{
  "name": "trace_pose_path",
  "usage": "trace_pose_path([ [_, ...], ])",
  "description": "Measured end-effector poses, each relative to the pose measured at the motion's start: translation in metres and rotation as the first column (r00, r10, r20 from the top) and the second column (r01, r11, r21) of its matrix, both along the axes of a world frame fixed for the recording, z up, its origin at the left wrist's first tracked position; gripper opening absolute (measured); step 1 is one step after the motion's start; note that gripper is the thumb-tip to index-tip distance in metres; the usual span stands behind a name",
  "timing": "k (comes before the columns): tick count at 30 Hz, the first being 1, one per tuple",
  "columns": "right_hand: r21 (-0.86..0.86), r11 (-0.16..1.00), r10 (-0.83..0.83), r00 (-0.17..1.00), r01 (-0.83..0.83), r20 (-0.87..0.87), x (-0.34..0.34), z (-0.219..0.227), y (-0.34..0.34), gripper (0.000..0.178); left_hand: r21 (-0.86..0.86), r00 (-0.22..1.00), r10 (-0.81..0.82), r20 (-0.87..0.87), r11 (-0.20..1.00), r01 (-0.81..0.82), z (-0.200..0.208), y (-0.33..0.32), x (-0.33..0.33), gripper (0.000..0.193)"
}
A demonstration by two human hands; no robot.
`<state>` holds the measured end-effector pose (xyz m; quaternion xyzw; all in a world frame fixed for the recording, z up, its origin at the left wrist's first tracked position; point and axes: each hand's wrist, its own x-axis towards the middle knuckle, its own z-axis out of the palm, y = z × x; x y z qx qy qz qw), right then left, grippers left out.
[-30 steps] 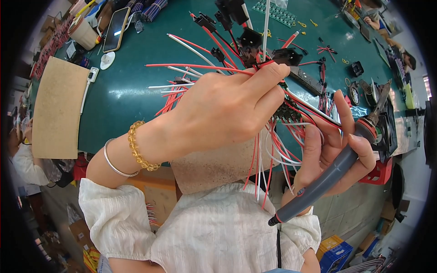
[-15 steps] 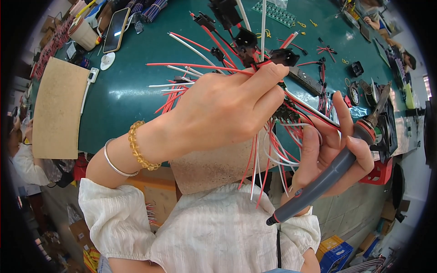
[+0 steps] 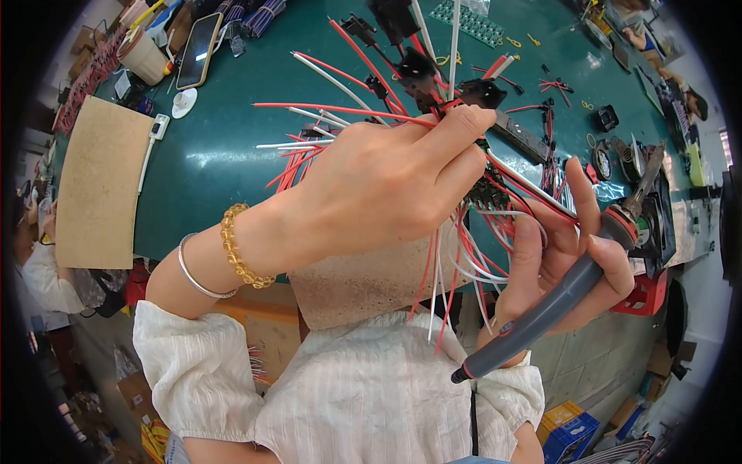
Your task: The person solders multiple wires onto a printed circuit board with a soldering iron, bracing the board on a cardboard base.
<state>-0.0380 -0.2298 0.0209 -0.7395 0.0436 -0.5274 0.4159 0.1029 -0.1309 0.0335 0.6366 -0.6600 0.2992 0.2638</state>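
Note:
A bundle of red and white wires (image 3: pixel 446 325) with black plug connectors (image 3: pixel 417 73) at its top is held by my left hand (image 3: pixel 394 174), its fingers closed round it. Just right of those fingers shows a small dark part with several contacts (image 3: pixel 487 192), mostly hidden. My right hand (image 3: pixel 553 267) grips a grey soldering iron (image 3: pixel 533 317) slanting across its palm, the metal tip up to the right, away from the wires. Its thumb and a finger also pinch wires at the right of the bundle. My left fingertips and what they press are partly hidden.
On the green table (image 3: pixel 209 209) lie a brown board (image 3: pixel 100 185), a phone (image 3: pixel 199 50), a cup (image 3: pixel 145 58), and a black block (image 3: pixel 605 117). More wires (image 3: pixel 547 139) lie behind my right hand. A brown sheet (image 3: pixel 363 282) sits at the near table edge. People are at the sides.
My left hand and the upper wires and connectors have shifted slightly right and down. My right hand and the soldering iron stay almost where they were.

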Motion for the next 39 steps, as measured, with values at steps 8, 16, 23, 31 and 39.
trace_pose_path([
  [8, -0.004, 1.000, -0.022, 1.000, 0.022, 0.001, 0.000, 0.000, -0.001, 0.047, 0.001, 1.000, -0.008, -0.001, 1.000, 0.008, 0.000, -0.004, 0.001, 0.022],
  [16, 0.017, 0.999, -0.047, 0.999, 0.047, -0.009, 0.002, -0.001, -0.008, 0.046, 0.025, 0.997, -0.030, -0.074, 0.999, 0.032, 0.000, -0.008, -0.001, 0.024],
  [23, 0.061, 0.998, -0.006, 1.000, 0.006, 0.007, 0.003, 0.000, -0.011, 0.046, 0.021, 0.991, -0.058, -0.124, 0.998, 0.061, -0.004, -0.010, 0.002, 0.022],
  [31, 0.097, 0.995, 0.027, 0.999, -0.030, 0.027, 0.004, 0.000, -0.010, 0.047, -0.013, 0.994, -0.056, -0.093, 0.998, 0.055, -0.005, -0.013, 0.003, 0.022],
  [39, 0.062, 0.997, 0.034, 0.999, -0.035, 0.024, 0.004, 0.000, -0.008, 0.048, -0.009, 0.994, -0.068, -0.080, 0.998, 0.067, -0.007, -0.011, 0.006, 0.023],
])
